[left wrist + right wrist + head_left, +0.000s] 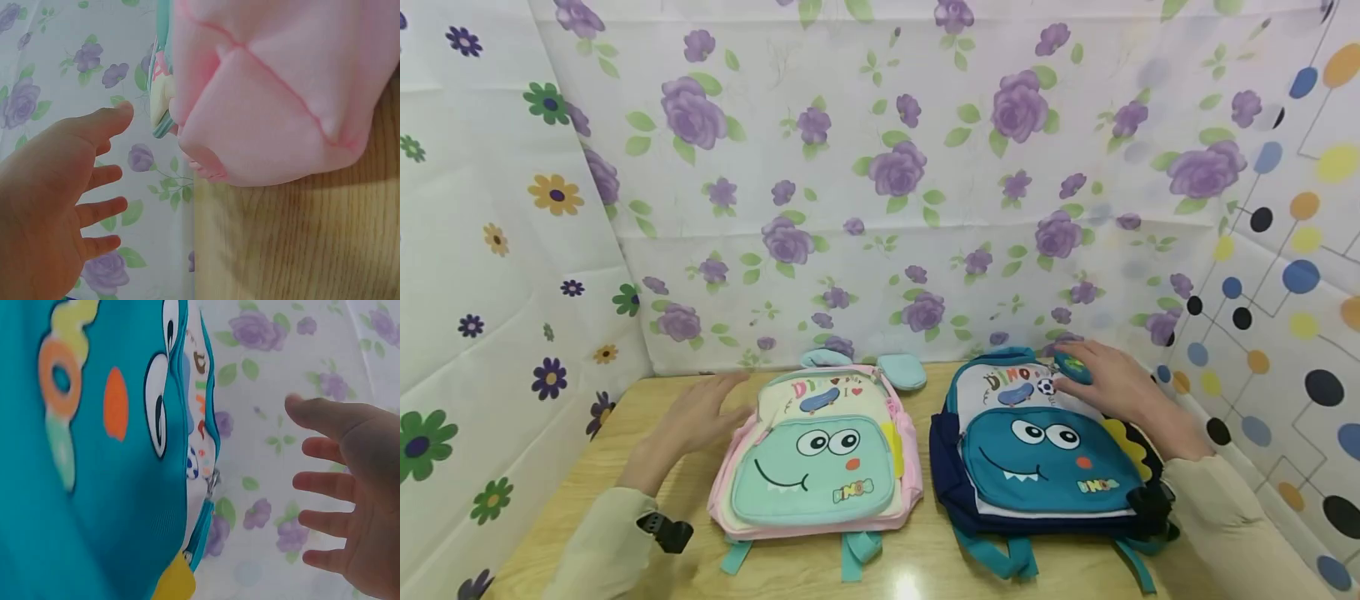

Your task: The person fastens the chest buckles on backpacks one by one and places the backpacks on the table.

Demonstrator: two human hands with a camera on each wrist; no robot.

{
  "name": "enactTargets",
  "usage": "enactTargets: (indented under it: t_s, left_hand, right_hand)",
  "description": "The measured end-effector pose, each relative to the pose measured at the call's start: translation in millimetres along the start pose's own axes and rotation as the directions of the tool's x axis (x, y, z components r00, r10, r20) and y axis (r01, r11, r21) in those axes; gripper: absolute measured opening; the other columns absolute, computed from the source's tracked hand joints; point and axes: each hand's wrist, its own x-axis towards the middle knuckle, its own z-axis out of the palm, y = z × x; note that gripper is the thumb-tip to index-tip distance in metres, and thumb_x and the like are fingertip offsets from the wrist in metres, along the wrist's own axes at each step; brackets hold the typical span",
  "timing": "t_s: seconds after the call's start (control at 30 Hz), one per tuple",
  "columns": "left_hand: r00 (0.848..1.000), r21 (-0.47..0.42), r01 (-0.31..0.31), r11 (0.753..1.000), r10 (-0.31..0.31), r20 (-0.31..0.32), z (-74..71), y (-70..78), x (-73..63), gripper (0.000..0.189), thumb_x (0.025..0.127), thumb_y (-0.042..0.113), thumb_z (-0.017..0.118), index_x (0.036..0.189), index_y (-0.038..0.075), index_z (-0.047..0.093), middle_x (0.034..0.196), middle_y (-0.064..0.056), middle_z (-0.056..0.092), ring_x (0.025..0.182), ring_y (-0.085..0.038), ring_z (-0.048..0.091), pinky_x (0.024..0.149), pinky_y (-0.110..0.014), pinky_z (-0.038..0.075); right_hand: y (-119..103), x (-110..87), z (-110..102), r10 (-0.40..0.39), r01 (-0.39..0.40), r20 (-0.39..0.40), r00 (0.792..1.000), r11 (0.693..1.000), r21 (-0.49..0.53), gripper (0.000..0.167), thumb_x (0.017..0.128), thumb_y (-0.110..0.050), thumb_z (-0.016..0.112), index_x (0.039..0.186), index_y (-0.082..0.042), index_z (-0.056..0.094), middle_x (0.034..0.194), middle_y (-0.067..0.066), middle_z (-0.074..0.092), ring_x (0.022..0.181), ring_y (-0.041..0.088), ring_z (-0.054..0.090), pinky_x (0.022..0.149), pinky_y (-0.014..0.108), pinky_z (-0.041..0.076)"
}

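Note:
Two children's dinosaur backpacks lie face up on a wooden table. The left one is a pink and mint backpack (pixel 812 492) with big eyes and a smile on its front pocket. My left hand (pixel 700 417) hovers beside its upper left edge, fingers extended and holding nothing; the left wrist view shows a gap between hand and pink side panel (pixel 269 119). The other is a teal and navy backpack (pixel 1037 492) with a toothy grin. Above its upper right corner is my right hand (pixel 1108 383), partly covering a teal ear flap (pixel 1072 367). In the right wrist view its fingers are spread, apart from the bag.
Teal straps (pixel 1000 558) stick out below both bags onto the table (pixel 677 492). A mint ear flap (pixel 902 372) lies at the pink bag's upper right. Floral cloth (pixel 850 167) hangs behind, and a dotted cloth (pixel 1300 333) borders the right side.

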Motion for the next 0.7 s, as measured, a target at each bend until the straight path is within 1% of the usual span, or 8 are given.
enactTargets:
  t_s: [0.03, 0.1, 0.2, 0.3, 0.43, 0.63, 0.7]
  left_hand:
    - [1.0, -0.02, -0.003, 1.0, 0.002, -0.006, 0.2, 0.1, -0.2, 0.062, 0.099, 0.046, 0.056, 0.147, 0.008, 0.045, 0.15, -0.022, 0.046, 0.135, -0.048, 0.042, 0.108, -0.066, 0.031]
    - [1.0, -0.061, 0.0, 0.998, 0.0, -0.007, 0.4, 0.6, -1.2, 0.058, 0.1, 0.044, 0.057, 0.143, 0.007, 0.05, 0.146, -0.021, 0.05, 0.133, -0.046, 0.046, 0.106, -0.065, 0.036]
    - [1.0, -0.123, 0.015, 0.992, -0.015, 0.003, 1.6, 0.3, -3.5, 0.054, 0.1, 0.044, 0.057, 0.139, 0.007, 0.054, 0.143, -0.02, 0.053, 0.131, -0.045, 0.049, 0.103, -0.063, 0.04]
    - [0.999, -0.181, 0.043, 0.983, -0.041, 0.016, 1.9, -0.5, -7.3, 0.054, 0.099, 0.046, 0.056, 0.139, 0.008, 0.055, 0.142, -0.019, 0.054, 0.128, -0.043, 0.051, 0.099, -0.063, 0.043]
    - [0.998, -0.238, 0.064, 0.969, -0.06, 0.025, 3.4, -2.8, -13.0, 0.054, 0.099, 0.046, 0.057, 0.138, 0.008, 0.055, 0.14, -0.019, 0.056, 0.125, -0.043, 0.053, 0.097, -0.061, 0.045]
    - [0.997, -0.293, 0.075, 0.953, -0.067, 0.036, 8.3, -9.1, -21.1, 0.053, 0.1, 0.043, 0.057, 0.138, 0.007, 0.055, 0.137, -0.018, 0.058, 0.124, -0.041, 0.055, 0.097, -0.059, 0.046]
    - [0.997, -0.307, 0.07, 0.949, -0.062, 0.036, 9.9, -10.8, -23.8, 0.052, 0.101, 0.041, 0.057, 0.138, 0.006, 0.054, 0.137, -0.018, 0.058, 0.123, -0.041, 0.055, 0.098, -0.059, 0.045]
  right_hand:
    - [-2.1, 0.6, -0.5, -0.012, 0.012, -0.014, 1.0, 1.0, 0.005, 0.066, 0.096, -0.054, 0.057, 0.146, -0.012, 0.048, 0.148, 0.022, 0.046, 0.134, 0.048, 0.041, 0.105, 0.07, 0.032]
    - [-8.1, 1.8, -1.8, -0.03, 0.032, -0.033, 0.999, 0.999, 0.038, 0.059, 0.097, -0.05, 0.057, 0.142, -0.012, 0.053, 0.146, 0.021, 0.05, 0.131, 0.046, 0.045, 0.101, 0.068, 0.038]
    - [-18.2, 3.9, -2.7, -0.05, 0.055, -0.048, 0.998, 0.993, 0.104, 0.052, 0.098, -0.042, 0.06, 0.139, -0.01, 0.056, 0.142, 0.021, 0.053, 0.129, 0.045, 0.048, 0.099, 0.066, 0.041]
    - [-28.7, 8.1, -1.2, -0.064, 0.07, -0.049, 0.997, 0.986, 0.154, 0.052, 0.099, -0.037, 0.061, 0.14, -0.007, 0.054, 0.14, 0.021, 0.054, 0.128, 0.043, 0.05, 0.1, 0.064, 0.042]
    - [-42.6, 14.3, 2.6, -0.076, 0.082, -0.034, 0.996, 0.977, 0.195, 0.055, 0.098, -0.039, 0.061, 0.141, -0.006, 0.053, 0.141, 0.019, 0.054, 0.13, 0.041, 0.05, 0.102, 0.061, 0.042]
    - [-60.8, 20.2, 6.3, -0.124, 0.127, -0.028, 0.992, 0.955, 0.268, 0.051, 0.098, -0.035, 0.063, 0.14, -0.008, 0.055, 0.141, 0.018, 0.055, 0.131, 0.041, 0.049, 0.102, 0.061, 0.042]
    - [-65.7, 21.5, 8.1, -0.127, 0.128, -0.02, 0.992, 0.949, 0.287, 0.051, 0.098, -0.035, 0.063, 0.141, -0.008, 0.054, 0.141, 0.017, 0.055, 0.131, 0.04, 0.05, 0.102, 0.06, 0.043]
